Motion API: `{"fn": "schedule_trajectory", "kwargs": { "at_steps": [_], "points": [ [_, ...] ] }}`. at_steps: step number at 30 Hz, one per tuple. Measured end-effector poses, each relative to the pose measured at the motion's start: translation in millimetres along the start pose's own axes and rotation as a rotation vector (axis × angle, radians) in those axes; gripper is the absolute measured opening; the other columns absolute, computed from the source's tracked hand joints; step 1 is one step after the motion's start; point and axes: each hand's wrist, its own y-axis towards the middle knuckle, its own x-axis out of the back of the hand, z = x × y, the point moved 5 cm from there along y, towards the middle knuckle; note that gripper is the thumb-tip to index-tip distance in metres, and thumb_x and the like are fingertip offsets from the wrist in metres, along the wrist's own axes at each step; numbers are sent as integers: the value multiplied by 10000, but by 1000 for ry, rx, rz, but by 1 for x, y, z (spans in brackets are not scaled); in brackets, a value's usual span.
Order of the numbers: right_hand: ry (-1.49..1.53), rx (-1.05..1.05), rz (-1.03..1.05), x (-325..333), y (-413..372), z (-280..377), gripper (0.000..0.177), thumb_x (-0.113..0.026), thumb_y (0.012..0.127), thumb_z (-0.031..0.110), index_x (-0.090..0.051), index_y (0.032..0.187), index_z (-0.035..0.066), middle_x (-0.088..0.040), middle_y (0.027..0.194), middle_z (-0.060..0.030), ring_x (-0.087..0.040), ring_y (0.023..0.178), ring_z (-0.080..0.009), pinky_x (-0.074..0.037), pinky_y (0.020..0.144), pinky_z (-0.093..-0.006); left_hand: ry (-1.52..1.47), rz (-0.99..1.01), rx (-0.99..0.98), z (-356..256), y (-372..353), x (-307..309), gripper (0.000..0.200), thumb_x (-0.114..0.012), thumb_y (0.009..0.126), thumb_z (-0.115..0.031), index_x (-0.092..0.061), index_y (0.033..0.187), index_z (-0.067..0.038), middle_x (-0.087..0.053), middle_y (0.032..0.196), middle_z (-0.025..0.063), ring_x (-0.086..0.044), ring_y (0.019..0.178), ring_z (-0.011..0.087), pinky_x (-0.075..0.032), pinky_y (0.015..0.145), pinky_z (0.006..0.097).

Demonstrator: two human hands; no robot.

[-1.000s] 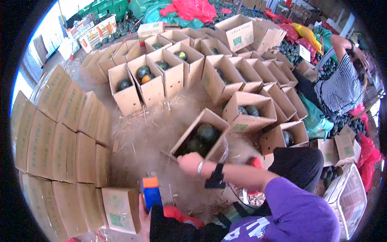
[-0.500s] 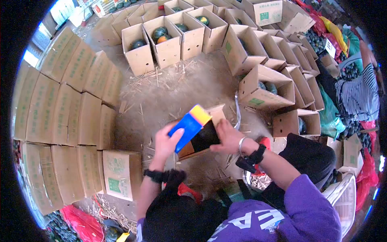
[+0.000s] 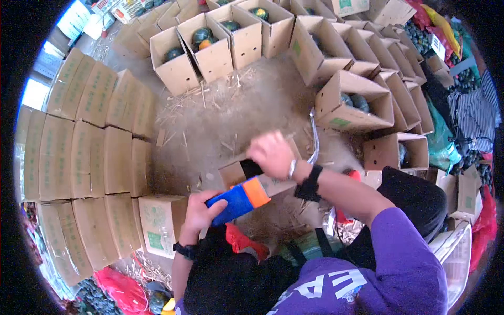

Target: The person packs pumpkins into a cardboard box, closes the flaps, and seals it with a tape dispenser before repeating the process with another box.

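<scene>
My left hand (image 3: 197,212) is wrapped round a blue block-shaped tool (image 3: 231,205) with an orange end; its exact kind does not show. Behind the tool, a small cardboard box (image 3: 231,172) rests on the floor, with flaps raised and a dark inside. Over that box's far right side, my right hand (image 3: 272,153) is smeared by motion, and its fingers overlap the opening. The tool's orange end lies against the near flap in this view.
Stacked cartons (image 3: 89,152) make a wall at left, with a single carton (image 3: 160,223) in front. Open boxes holding dark green squash (image 3: 202,37) stand in rows at the back and right. A pale strap (image 3: 315,136) and straw lie on the floor. A white crate (image 3: 454,257) stands at right.
My left hand has brought the blue tool down and turned it, so an orange face shows instead of yellow. My right hand has lifted and moved left over the box.
</scene>
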Motion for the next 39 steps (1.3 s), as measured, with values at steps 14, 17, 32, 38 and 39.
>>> {"fn": "schedule_trajectory", "kwargs": {
  "at_steps": [14, 17, 32, 38, 39],
  "points": [
    [-153, -339, 446, -37, -37, -5, 470, -325, 888, 420, -395, 1302, 211, -289, 1386, -136, -133, 1321, -338, -55, 995, -631, 27, -59, -88, -28, 37, -5, 280, -618, 777, -240, -616, 892, 15, -622, 761, 72, -568, 700, 114, -460, 648, 265],
    [-94, -361, 216, -28, -48, 4, 379, -419, 882, 291, -521, 1180, 81, -402, 1300, -162, -318, 1244, -299, -254, 993, -509, -33, -34, -93, -14, 49, -8, 261, -615, 778, -224, -618, 892, 11, -621, 754, 89, -569, 711, 118, -461, 662, 275],
    [1092, -1253, -134, 5, -174, -123, 199, -489, 856, 198, -581, 940, 43, -575, 732, 12, -541, 621, -92, -443, 499, -227, 346, 158, 17, -50, 76, 12, 331, -598, 789, -306, -637, 850, 16, -620, 712, 174, -618, 646, 206, -471, 619, 313],
    [1695, -1116, 121, -30, -85, 0, 348, -446, 902, 341, -556, 1089, 69, -589, 988, -46, -567, 840, -128, -485, 644, -274, 252, 27, -38, -32, 55, 21, 296, -616, 771, -269, -636, 841, 18, -630, 716, 142, -609, 657, 177, -469, 630, 297],
    [1822, -1111, 157, -48, -84, 17, 352, -439, 907, 331, -548, 1107, 62, -590, 988, -40, -558, 883, -131, -475, 709, -290, 193, 24, -8, -22, 47, 21, 282, -626, 757, -251, -635, 840, 18, -629, 723, 140, -607, 673, 168, -469, 644, 297]
  ]
}}
